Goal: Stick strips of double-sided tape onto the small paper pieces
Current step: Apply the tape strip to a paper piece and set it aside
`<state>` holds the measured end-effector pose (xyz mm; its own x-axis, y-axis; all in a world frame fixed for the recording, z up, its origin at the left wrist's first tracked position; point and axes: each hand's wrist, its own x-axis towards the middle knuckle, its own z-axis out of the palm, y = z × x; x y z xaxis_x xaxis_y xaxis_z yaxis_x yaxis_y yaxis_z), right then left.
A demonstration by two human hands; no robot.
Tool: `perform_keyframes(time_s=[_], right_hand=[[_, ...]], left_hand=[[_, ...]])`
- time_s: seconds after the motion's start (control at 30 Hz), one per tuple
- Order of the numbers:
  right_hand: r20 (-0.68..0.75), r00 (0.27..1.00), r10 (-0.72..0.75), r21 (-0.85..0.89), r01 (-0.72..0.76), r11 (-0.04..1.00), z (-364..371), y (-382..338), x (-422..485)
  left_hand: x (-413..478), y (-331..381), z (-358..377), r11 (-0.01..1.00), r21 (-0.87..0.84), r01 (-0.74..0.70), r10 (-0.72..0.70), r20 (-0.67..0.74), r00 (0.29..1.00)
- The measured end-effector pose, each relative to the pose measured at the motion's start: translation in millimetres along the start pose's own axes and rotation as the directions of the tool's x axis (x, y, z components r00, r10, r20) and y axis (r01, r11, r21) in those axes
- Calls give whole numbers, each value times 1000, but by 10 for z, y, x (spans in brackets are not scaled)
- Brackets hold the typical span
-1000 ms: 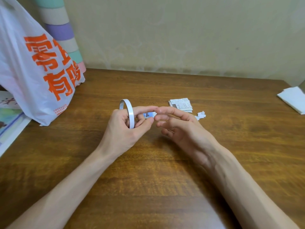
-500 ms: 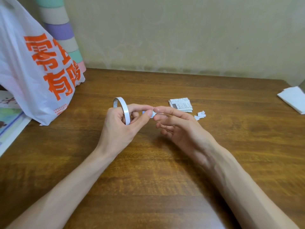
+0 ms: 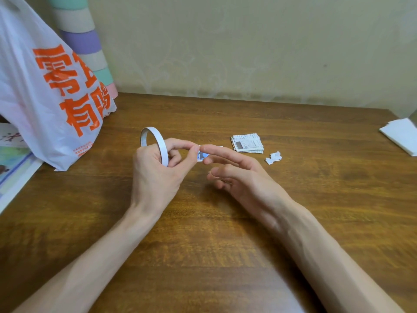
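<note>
My left hand (image 3: 158, 172) holds a thin white ring of double-sided tape (image 3: 155, 143) around its curled fingers, above the middle of the wooden table (image 3: 225, 222). Its thumb and forefinger pinch a small printed paper piece (image 3: 201, 156). My right hand (image 3: 237, 172) meets it from the right, with thumb and forefinger on the same paper piece and the other fingers loosely spread. A small stack of printed paper pieces (image 3: 247, 143) lies on the table just beyond my right hand. Torn white scraps (image 3: 273, 157) lie to the right of the stack.
A white plastic bag with orange lettering (image 3: 49, 86) stands at the back left, before a pastel striped roll (image 3: 85, 41). Printed sheets (image 3: 13, 163) lie under the bag at the left edge. Folded white paper (image 3: 401, 136) sits at the far right edge. A wall closes the back.
The tape ring and my left hand have drifted slightly left and tilted. My right fingers have slid along the small paper piece and spread a little.
</note>
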<state>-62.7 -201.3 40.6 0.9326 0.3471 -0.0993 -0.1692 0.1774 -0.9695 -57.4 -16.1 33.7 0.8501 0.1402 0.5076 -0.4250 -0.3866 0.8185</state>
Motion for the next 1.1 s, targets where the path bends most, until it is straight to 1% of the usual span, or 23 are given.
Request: perform_keyframes(time_s=[0.07, 0.13, 0.23, 0.4, 0.73, 0.83, 0.87, 0.97, 1.07, 1.1], right_hand=[[-11, 1000, -7, -11, 7, 1000, 32, 12, 3], [-11, 1000, -8, 17, 8, 1000, 47, 22, 16], [13, 1000, -12, 56, 12, 998, 62, 31, 31], [-3, 1000, -17, 64, 17, 998, 75, 26, 43], [-30, 999, -27, 10, 28, 1000, 124, 11, 21], [-103, 995, 19, 149, -4, 989, 72, 39, 59], [-148, 989, 20, 144, 1, 990, 33, 37, 64], [-280, 958, -57, -92, 32, 995, -81, 34, 73], [-362, 922, -140, -186, 76, 980, -143, 71, 106], [-385, 907, -171, -242, 79, 967, -156, 94, 129]], left_hand=[[-4, 12, 3, 1000, 26, -7, 8, -37, 999], [-4, 18, 11, 999, 43, -11, 14, -60, 998], [0, 21, 14, 998, 57, -16, 19, -59, 998], [-1, 6, 15, 1000, 27, -6, 8, -57, 998], [28, -88, 40, 988, -116, 98, -103, -33, 994], [23, -56, 21, 975, -184, 123, -127, -9, 992], [16, -47, 18, 969, -212, 128, -134, -14, 991], [3, -15, 16, 944, -279, 178, -186, -3, 983], [15, -2, 24, 927, -290, 238, -235, 46, 971], [19, -6, 21, 926, -291, 242, -236, 55, 970]])
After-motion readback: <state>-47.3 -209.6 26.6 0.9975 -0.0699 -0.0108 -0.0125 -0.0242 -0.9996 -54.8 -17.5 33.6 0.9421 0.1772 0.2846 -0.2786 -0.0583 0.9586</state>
